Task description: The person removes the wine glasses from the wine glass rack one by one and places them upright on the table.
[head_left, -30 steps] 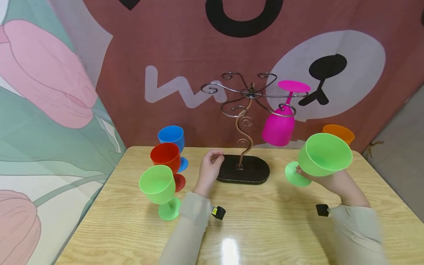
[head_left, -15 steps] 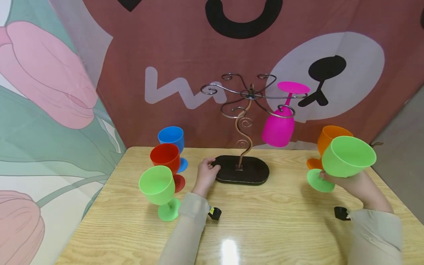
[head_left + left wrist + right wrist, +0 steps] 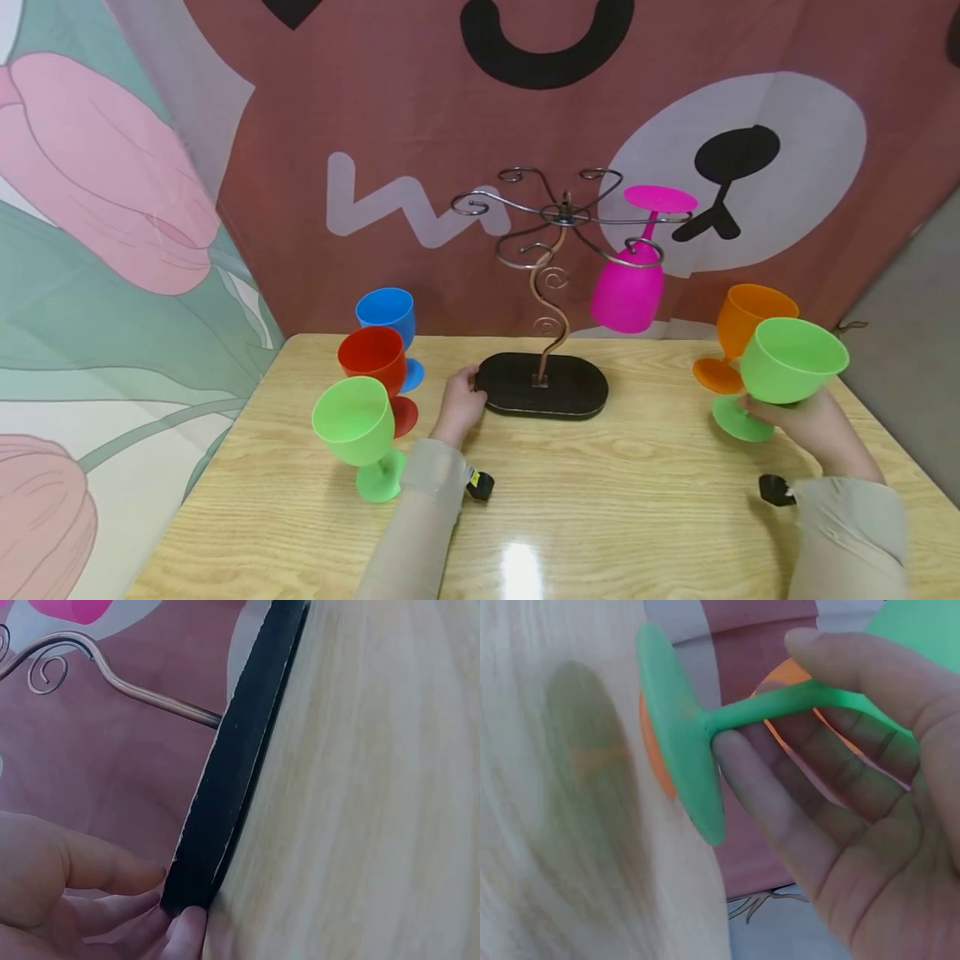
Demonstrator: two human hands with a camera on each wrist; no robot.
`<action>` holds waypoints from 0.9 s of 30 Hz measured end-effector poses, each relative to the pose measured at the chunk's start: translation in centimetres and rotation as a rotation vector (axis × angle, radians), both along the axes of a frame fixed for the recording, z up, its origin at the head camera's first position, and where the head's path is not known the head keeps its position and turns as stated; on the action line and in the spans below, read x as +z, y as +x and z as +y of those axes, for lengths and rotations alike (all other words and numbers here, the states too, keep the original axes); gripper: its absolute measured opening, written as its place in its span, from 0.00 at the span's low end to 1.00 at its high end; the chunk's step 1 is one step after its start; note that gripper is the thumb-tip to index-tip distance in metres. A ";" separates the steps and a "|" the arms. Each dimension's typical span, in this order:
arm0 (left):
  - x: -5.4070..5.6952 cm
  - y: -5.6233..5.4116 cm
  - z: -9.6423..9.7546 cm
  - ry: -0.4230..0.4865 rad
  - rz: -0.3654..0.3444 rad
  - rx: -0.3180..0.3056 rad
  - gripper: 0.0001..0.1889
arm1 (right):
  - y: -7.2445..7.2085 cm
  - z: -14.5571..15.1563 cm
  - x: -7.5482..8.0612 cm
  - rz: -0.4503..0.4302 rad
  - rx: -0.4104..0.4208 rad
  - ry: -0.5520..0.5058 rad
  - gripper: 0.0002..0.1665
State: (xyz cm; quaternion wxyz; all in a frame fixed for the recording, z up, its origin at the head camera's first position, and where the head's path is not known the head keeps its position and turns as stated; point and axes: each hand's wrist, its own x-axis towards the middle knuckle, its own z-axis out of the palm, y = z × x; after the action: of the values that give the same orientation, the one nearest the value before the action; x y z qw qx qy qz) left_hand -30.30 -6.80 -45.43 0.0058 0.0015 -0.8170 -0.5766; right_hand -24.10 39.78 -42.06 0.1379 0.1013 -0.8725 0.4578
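Note:
My right hand (image 3: pixel 813 421) holds a light green plastic goblet (image 3: pixel 793 358) by its stem, the bowl upward. In the right wrist view the goblet's foot (image 3: pixel 679 735) hangs over the table, its shadow apart from it. An orange goblet (image 3: pixel 738 321) stands just behind. My left hand (image 3: pixel 459 408) grips the left end of the black oval base (image 3: pixel 577 387) of a metal stemware rack. In the left wrist view, fingers (image 3: pixel 112 866) lie at the base's upper and lower edges. From the rack's curled arms (image 3: pixel 510 200) a magenta goblet (image 3: pixel 628 292) hangs upside down on the right.
On the left stand a blue goblet (image 3: pixel 386 312), a red goblet (image 3: pixel 372 358) and another green goblet (image 3: pixel 354 421) in a row. The wooden table (image 3: pixel 600 517) ends at a printed cloth backdrop (image 3: pixel 390 100) behind the rack.
My right hand has carried the green goblet right, then lowered it slightly in front of the orange goblet. My left hand has slid a little down and left along the base's end.

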 end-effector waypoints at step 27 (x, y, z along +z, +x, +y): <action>-0.5 0.0 -0.2 -0.036 0.015 -0.004 0.25 | 0.2 0.8 -2.4 -0.257 -0.139 -0.085 0.14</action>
State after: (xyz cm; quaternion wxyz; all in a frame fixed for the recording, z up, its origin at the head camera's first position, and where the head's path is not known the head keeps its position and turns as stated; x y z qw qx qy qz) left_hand -30.30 -6.96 -45.98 0.0108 -0.0047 -0.8273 -0.5616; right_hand -23.86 40.55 -44.47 0.0605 -0.0246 -0.8677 0.4928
